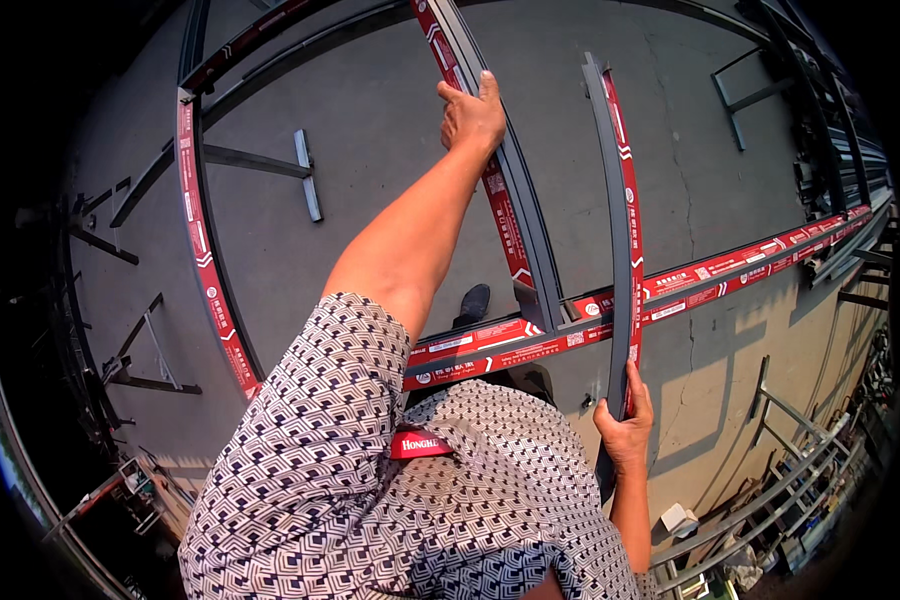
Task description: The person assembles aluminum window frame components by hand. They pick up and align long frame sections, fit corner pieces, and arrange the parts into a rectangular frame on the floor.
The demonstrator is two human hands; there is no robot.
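Fitting stage: two grey metal frame bars with red-printed film held against a crossbar
Left hand (473,112) was closed around the left bar (515,215); right hand (625,425) gripped the right bar (622,230); next move, judged, required squaring both to the crossbar (670,290)

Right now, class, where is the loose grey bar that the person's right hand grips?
In the head view, the loose grey bar stands right of centre, gripped low by the right hand, crossing the long horizontal rail.
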